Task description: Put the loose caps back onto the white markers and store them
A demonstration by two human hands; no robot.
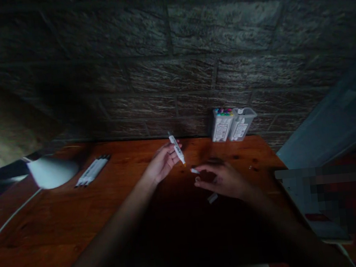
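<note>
In dim light, a reddish-brown wooden counter (57, 221) stands against a dark block wall (172, 71), lamp (11, 123) with white base (53, 173) and cord (13, 216) at left, grey-blue panel (325, 112) at right.

The left hand (165, 161) grips a white marker (177, 149), tilted, with its orange tip exposed at the lower end. The right hand (222, 178) has thumb and index finger parted; a small white cap (195, 171) sits at the index fingertip, hold unclear. A second white piece (212, 197) lies below this hand on the wooden table (61, 226). Two containers (242, 125) stand side by side against the brick wall (151, 77).
</note>
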